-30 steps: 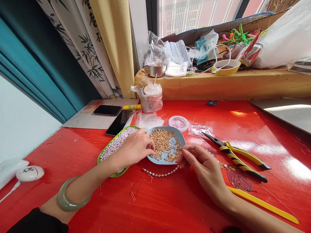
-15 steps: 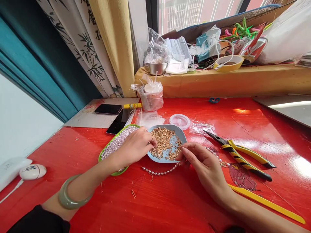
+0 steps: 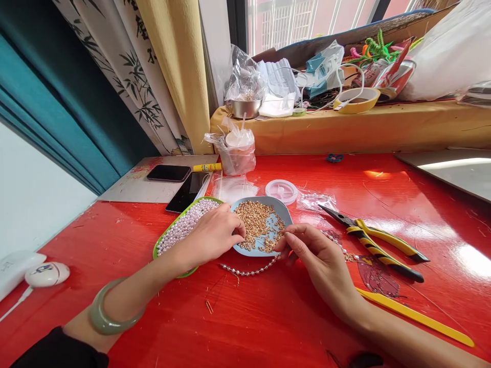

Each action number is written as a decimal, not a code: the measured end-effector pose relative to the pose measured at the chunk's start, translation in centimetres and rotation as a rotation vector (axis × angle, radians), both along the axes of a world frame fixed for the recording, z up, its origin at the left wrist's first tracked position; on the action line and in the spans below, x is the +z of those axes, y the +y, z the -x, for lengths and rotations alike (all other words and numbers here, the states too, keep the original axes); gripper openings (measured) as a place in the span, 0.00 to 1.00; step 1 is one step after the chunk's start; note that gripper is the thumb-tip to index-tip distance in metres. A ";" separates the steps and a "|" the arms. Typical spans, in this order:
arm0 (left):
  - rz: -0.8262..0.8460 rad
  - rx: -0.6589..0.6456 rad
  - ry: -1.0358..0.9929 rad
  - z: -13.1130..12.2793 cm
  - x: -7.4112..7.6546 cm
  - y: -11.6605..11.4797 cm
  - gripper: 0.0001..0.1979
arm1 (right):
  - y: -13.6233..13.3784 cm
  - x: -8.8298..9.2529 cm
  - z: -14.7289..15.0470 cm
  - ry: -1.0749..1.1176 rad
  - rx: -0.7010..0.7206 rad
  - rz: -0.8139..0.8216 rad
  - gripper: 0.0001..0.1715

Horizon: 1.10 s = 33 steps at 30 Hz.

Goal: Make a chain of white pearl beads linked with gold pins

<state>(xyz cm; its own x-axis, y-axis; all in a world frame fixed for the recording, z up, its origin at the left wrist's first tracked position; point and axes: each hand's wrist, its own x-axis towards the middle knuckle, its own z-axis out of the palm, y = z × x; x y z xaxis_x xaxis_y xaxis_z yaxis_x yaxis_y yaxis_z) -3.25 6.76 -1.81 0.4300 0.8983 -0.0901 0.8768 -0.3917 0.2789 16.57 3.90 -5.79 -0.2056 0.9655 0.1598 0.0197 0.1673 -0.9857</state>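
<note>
Gold beads (image 3: 251,220): they lie in the blue plate (image 3: 284,208), at the centre of the frame; I judge that too strong a press on its rim could tip it and scatter them over the red table (image 3: 253,327).
Pearl beads (image 3: 180,232): they fill the green tray (image 3: 155,250), left of centre, partly hidden by my left hand (image 3: 217,231) and forearm; a low wrist could, I think, drag this tray.
Pearl strand (image 3: 251,273): it curves below the plate and goes out of sight behind my right hand (image 3: 316,250); if one end is open, a careless pull could let pearls slip off, but I cannot see this end.
Left arm: it enters from the lower left, a pale green bangle (image 3: 100,317) on it; the palm faces down, the fingers bend at the plate's left edge, and I cannot tell if a bead is between them.
Right arm: it enters from the lower right; thumb and forefinger come together at the plate's right edge, the other fingers curl, and I cannot tell whether they pinch something fine or nothing.
</note>
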 end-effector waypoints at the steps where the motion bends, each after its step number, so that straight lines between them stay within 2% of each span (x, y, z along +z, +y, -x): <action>1: -0.002 -0.001 0.000 0.0 0.0 0.0 0.06 | 0.0 0.0 0.0 0.002 0.001 0.000 0.08; 13: -0.008 -0.004 -0.061 0.1 0.0 0.0 0.07 | 0.0 -0.3 -0.2 0.000 -0.014 0.003 0.08; 19: -0.020 0.097 -0.087 0.5 0.0 0.3 0.11 | 0.0 -0.3 -0.4 -0.002 -0.013 0.003 0.08; 22: -0.028 0.109 -0.142 1.1 0.6 0.7 0.11 | 0.0 -0.2 -0.3 0.001 -0.016 -0.001 0.08; 25: -0.003 0.081 -0.171 2.2 2.0 1.0 0.09 | 0.0 0.0 -0.3 0.009 -0.017 -0.002 0.07; 29: 0.098 0.087 -0.032 4.0 3.7 1.2 0.10 | 0.1 -0.1 -0.3 0.012 -0.013 -0.012 0.07; 33: 0.057 0.112 0.147 5.1 3.3 1.5 0.10 | 0.1 -0.4 -0.4 0.010 -0.004 -0.021 0.07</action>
